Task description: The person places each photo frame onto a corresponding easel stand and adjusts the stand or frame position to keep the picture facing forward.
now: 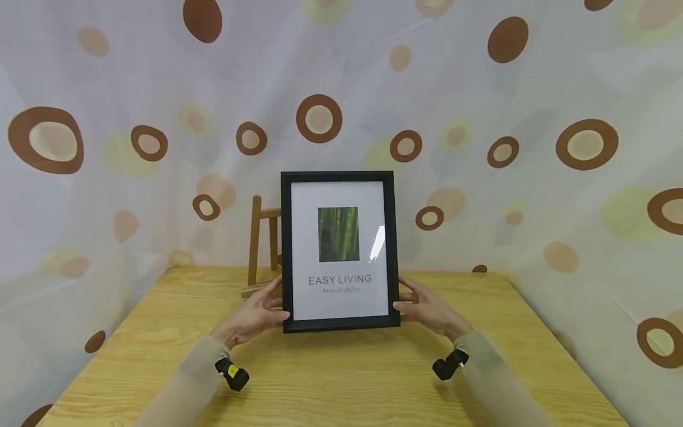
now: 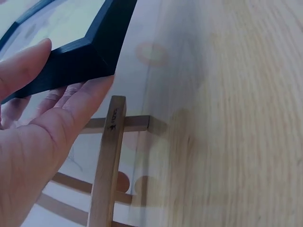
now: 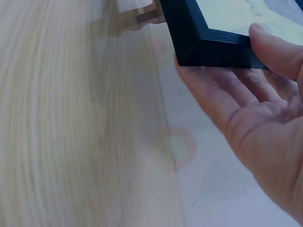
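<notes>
A black picture frame (image 1: 341, 325), upright with its front toward me, is gripped between both hands above the table. Its white sheet shows a green picture and the words EASY LIVING. My left hand (image 1: 257, 314) pinches the lower left side, thumb on the front and fingers behind. At the lower right side, my right hand (image 1: 429, 309) holds it the same way; in the right wrist view the thumb presses the black edge (image 3: 227, 51). Behind the frame stands a small wooden easel (image 1: 255, 243), mostly hidden, with its left leg and part of a crossbar showing.
The light wooden table (image 1: 331, 379) stretches out under both arms. At its back and sides hangs a pale curtain (image 1: 363, 71) with brown and beige circles. The easel's foot (image 1: 251, 291) stands near the table's back left.
</notes>
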A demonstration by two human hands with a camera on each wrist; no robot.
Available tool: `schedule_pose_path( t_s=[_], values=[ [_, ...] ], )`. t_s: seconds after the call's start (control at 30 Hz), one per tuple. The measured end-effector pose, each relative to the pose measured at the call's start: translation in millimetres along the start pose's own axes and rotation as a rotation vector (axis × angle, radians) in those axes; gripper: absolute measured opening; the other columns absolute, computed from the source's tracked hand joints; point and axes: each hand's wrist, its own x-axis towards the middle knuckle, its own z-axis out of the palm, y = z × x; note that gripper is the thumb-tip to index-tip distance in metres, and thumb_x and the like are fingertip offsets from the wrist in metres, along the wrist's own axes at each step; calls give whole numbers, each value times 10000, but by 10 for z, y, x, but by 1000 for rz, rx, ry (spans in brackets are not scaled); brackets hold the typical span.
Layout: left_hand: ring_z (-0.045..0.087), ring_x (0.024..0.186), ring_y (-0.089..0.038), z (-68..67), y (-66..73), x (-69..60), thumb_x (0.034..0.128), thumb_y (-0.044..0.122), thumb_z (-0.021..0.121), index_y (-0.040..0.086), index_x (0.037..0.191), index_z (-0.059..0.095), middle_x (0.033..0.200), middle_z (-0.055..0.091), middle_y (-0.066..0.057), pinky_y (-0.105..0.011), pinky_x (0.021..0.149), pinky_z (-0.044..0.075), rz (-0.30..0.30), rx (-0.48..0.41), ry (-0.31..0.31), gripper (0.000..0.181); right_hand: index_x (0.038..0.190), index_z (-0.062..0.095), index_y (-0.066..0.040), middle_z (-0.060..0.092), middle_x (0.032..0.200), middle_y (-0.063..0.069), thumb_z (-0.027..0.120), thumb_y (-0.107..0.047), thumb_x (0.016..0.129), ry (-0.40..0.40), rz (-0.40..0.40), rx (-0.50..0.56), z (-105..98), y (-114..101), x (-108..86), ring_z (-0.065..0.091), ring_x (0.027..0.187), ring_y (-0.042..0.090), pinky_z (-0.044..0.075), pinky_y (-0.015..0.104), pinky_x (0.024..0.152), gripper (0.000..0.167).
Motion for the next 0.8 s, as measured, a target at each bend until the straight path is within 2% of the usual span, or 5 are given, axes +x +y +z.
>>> schedule_pose_path(
  t_s=[0.23,0.47,0.67,0.8],
  values=[
    [545,1231,-286,-101,68,-55,927,-52,590,199,1592,-24,1548,201,-351,-424,978,523,44,34,9,940,1589,3,-119,281,1516,356,587,-117,986,7,11,23,77,-57,145,512,1275,368,510,593,933,840],
    [559,1208,-251,-223,61,-94,926,-74,571,208,1593,-14,1548,230,-339,-442,952,531,68,40,5,931,1587,-2,-103,272,1527,348,583,-113,988,-18,-15,44,173,-35,256,519,1265,352,487,633,938,837],
    [517,1261,-314,-271,68,-109,928,-44,588,223,1592,-22,1550,233,-332,-457,961,526,63,75,31,941,1588,24,-104,269,1528,349,577,-95,988,-2,-35,60,223,-7,330,538,1238,336,504,624,917,816],
    [434,1323,-381,-300,77,-132,939,-24,583,210,1589,-53,1553,199,-346,-460,969,520,64,125,52,938,1591,36,-120,270,1532,339,566,-72,989,-4,-46,69,267,-7,380,545,1230,342,495,635,922,803]
  ],
)
